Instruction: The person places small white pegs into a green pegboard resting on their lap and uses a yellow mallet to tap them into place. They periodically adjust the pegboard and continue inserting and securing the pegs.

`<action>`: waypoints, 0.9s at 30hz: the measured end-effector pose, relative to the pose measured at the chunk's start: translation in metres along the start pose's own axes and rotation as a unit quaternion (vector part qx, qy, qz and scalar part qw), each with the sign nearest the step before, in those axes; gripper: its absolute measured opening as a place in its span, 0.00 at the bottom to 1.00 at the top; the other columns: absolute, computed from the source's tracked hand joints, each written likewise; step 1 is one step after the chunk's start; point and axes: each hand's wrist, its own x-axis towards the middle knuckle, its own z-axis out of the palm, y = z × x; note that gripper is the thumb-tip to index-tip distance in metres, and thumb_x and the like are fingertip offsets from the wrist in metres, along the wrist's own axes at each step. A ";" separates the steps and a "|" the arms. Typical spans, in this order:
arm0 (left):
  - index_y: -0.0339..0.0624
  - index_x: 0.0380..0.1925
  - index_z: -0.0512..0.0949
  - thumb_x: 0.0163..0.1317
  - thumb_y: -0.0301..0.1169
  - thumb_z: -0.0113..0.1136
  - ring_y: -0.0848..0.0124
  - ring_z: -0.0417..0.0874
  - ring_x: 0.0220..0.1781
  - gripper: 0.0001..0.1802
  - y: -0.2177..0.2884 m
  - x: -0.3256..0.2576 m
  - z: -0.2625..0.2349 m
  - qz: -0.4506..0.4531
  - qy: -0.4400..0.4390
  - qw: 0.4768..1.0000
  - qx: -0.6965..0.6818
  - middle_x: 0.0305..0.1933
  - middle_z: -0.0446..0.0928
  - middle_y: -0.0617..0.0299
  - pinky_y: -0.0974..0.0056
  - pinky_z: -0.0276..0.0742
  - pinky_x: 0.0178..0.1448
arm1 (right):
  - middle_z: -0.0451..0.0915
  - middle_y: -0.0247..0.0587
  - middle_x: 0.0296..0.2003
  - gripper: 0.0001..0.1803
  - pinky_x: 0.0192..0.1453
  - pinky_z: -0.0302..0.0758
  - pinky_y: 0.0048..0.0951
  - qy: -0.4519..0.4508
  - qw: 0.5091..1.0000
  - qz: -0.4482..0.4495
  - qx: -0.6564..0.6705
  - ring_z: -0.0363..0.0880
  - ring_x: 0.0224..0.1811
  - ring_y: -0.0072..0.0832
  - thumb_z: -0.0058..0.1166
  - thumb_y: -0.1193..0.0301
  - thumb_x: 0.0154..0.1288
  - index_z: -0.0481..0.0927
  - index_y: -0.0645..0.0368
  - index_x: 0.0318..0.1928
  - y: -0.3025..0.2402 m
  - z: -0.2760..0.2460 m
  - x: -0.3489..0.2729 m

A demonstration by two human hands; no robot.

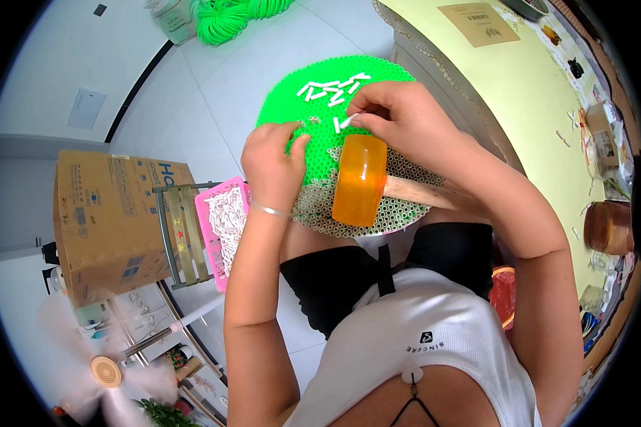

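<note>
Bright green round board (283, 107) with small white tubes (335, 101) in easy reach

The green board lies in front of the person's knees, probably so that both hands can work over it without stretching; what supports it from below, I cannot tell. Its near part is covered with many small grey-beige rings (319, 206), standing close side by side, while its far part shows mostly bare green. On this far part the white tubes lie loose, spread out perhaps so that each one is easy to pick.

The right hand (406, 114) is bent, its thumb and forefinger closed on one short white piece (347, 122), just above the board. Such a pinch suits so small a thing, as it allows fine aiming. The left hand (271, 160) is half open over the left edge, with thumb and forefinger apart; I see nothing clearly held in it.

Across the rings lies a mallet with an orange barrel-shaped head (361, 181) and a pale wooden handle (414, 192). The handle points to the right, below the right forearm, which seems convenient for taking it.

At the left, a pink plastic basket (204, 220) full of similar white pieces (228, 217) rests on a slatted folding stool (194, 245), likely as a supply near the left arm.
</note>
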 end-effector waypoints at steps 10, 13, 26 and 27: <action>0.36 0.42 0.86 0.57 0.22 0.66 0.70 0.81 0.33 0.12 0.010 0.009 -0.036 -0.053 -0.013 0.987 -0.154 0.27 0.80 0.55 0.66 0.75 0.37 | 0.80 0.43 0.29 0.13 0.36 0.75 0.32 -0.040 0.993 0.070 0.083 0.79 0.30 0.30 0.60 0.66 0.66 0.80 0.64 0.42 -0.025 0.002 -0.009; 0.35 0.45 0.84 0.59 0.23 0.63 0.66 0.78 0.31 0.13 -0.019 -0.004 -0.033 -0.128 -0.076 0.985 -0.084 0.27 0.78 0.53 0.62 0.73 0.37 | 0.78 0.47 0.30 0.16 0.36 0.75 0.37 -0.038 0.994 0.056 -0.082 0.78 0.31 0.39 0.60 0.65 0.65 0.79 0.63 0.47 -0.009 -0.025 -0.046; 0.37 0.46 0.84 0.58 0.22 0.63 0.65 0.76 0.29 0.15 -0.036 -0.003 -0.006 -0.099 -0.080 0.991 -0.045 0.27 0.76 0.55 0.63 0.72 0.37 | 0.73 0.46 0.38 0.41 0.48 0.75 0.39 -0.121 0.928 -0.034 -0.350 0.74 0.44 0.44 0.64 0.76 0.50 0.67 0.59 0.68 0.009 -0.025 -0.127; 0.37 0.46 0.84 0.57 0.21 0.64 0.66 0.76 0.29 0.15 -0.035 -0.004 -0.006 -0.106 -0.068 0.991 -0.046 0.27 0.76 0.55 0.64 0.72 0.37 | 0.73 0.46 0.38 0.40 0.48 0.75 0.38 -0.126 0.913 -0.048 -0.384 0.74 0.44 0.43 0.63 0.76 0.51 0.68 0.60 0.68 0.009 -0.023 -0.128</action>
